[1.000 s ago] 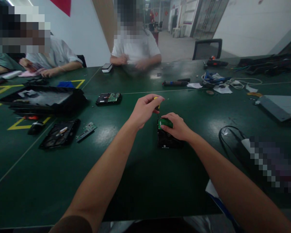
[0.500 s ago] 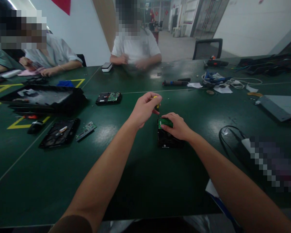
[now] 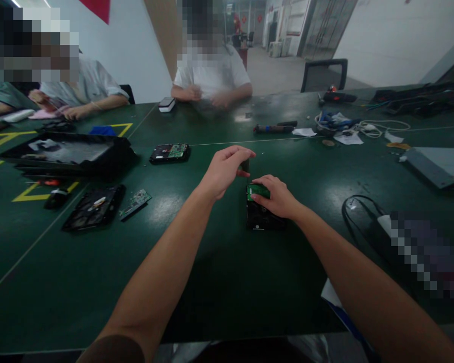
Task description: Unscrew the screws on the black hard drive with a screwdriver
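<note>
My left hand (image 3: pixel 227 171) is closed around the handle of a small screwdriver (image 3: pixel 245 165), held upright with its tip down at the far left corner of a hard drive (image 3: pixel 263 219). The fingers cover most of the handle. The drive lies flat on the green table, its green circuit board (image 3: pixel 259 189) facing up at the far end. My right hand (image 3: pixel 276 194) grips the drive from the right, thumb on the board and fingers over the far edge. Part of the board is hidden beneath this hand.
On the left lie another hard drive (image 3: pixel 94 207), a loose circuit board (image 3: pixel 135 204) and a black tray (image 3: pixel 68 154). A further drive (image 3: pixel 169 153) sits farther back. Cables (image 3: pixel 340 122) and a grey metal box (image 3: pixel 439 166) are on the right. Co-workers (image 3: pixel 212 75) sit opposite.
The fingers of my left hand have shifted on the screwdriver handle, and its yellow part no longer shows. My right hand and the hard drive have stayed in place.
</note>
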